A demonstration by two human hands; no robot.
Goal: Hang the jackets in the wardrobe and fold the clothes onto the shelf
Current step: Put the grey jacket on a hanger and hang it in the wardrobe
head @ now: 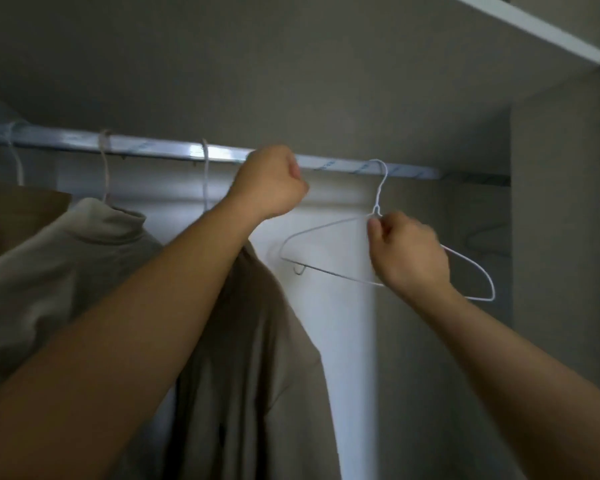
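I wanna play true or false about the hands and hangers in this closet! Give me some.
1. The right hand pinches an empty white hanger. True.
2. That hanger lies on the floor. False: its hook is over the rail.
3. The left hand is up at the rail with curled fingers. True.
4. The rail has no clothes on it. False: a brown jacket and a cream top hang there.
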